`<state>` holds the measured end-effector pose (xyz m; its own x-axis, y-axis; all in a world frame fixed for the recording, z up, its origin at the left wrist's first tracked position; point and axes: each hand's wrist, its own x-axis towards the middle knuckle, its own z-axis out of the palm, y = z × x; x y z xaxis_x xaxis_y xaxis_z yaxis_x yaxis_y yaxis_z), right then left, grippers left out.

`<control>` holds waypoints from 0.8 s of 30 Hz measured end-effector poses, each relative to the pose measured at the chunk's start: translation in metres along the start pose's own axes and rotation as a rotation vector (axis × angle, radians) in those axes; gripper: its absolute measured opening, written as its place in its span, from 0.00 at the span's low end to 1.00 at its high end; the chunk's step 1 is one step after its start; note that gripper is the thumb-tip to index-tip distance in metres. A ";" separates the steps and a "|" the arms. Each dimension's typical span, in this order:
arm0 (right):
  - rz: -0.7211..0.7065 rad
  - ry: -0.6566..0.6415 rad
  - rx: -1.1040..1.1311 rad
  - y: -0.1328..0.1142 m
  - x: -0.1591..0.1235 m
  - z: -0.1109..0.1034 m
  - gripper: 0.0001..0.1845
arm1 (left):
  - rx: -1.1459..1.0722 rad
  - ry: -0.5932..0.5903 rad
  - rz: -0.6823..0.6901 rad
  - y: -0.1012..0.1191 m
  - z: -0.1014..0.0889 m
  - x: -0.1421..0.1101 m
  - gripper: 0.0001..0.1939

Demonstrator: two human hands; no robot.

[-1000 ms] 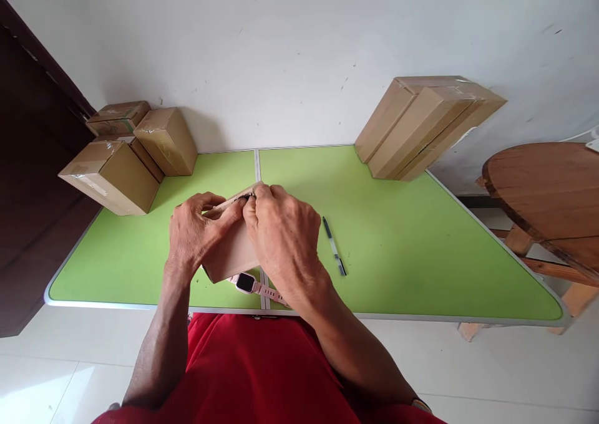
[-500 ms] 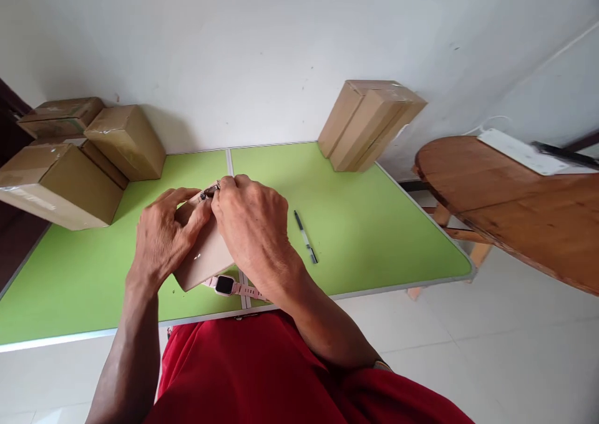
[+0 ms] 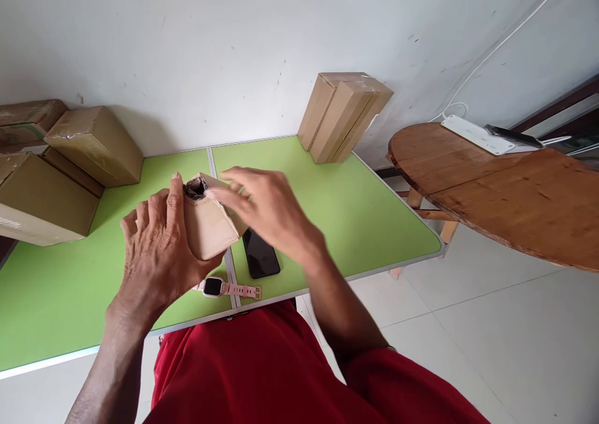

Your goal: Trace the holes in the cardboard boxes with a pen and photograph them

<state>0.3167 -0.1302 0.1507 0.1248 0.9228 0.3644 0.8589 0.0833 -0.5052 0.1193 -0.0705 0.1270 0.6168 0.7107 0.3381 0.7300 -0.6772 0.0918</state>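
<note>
My left hand (image 3: pixel 161 240) is wrapped round a beige boxy case (image 3: pixel 210 227), its thumb underneath and its fingers along the left side. The upper end of the case gapes in a dark opening with a rough dark edge; what lies inside is too dark to make out. Beside that opening is my right hand (image 3: pixel 269 202), smeared by motion. Its fingers are stretched out and apart from the thumb, with nothing visible in them. Just below the case lie a black phone (image 3: pixel 262 255) and a pink smartwatch (image 3: pixel 214 287) with its strap spread on the green table (image 3: pixel 327 237).
Cardboard boxes (image 3: pixel 98 146) stand at the table's back left, and more cardboard boxes (image 3: pixel 344 118) lean by the wall on the right. To the right is a round-edged wooden table (image 3: pixel 496 193) bearing a white board-like thing (image 3: pixel 475 134) and dark items.
My right hand has come off the case's upper end and moved right. The case is turned, showing its dark opening. The phone is now visible; the pen is out of sight.
</note>
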 end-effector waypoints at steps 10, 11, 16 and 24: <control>0.232 -0.496 -0.606 0.161 -0.079 0.031 0.41 | -0.021 0.016 0.020 0.001 0.008 0.005 0.72; 0.210 -0.512 -0.614 0.166 -0.082 0.037 0.40 | -0.020 0.015 0.025 0.001 0.008 0.004 0.73; 0.087 -0.527 -0.607 0.182 -0.081 0.050 0.31 | -0.010 -0.021 0.030 -0.001 0.005 -0.001 0.75; 0.084 -0.309 -0.577 0.202 -0.072 0.015 0.19 | -0.113 0.011 -0.042 0.005 0.009 -0.010 0.78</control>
<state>0.4735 -0.1742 0.0102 0.1287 0.9900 0.0578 0.9915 -0.1294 0.0099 0.1192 -0.0790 0.1161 0.5826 0.7375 0.3417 0.7172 -0.6642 0.2107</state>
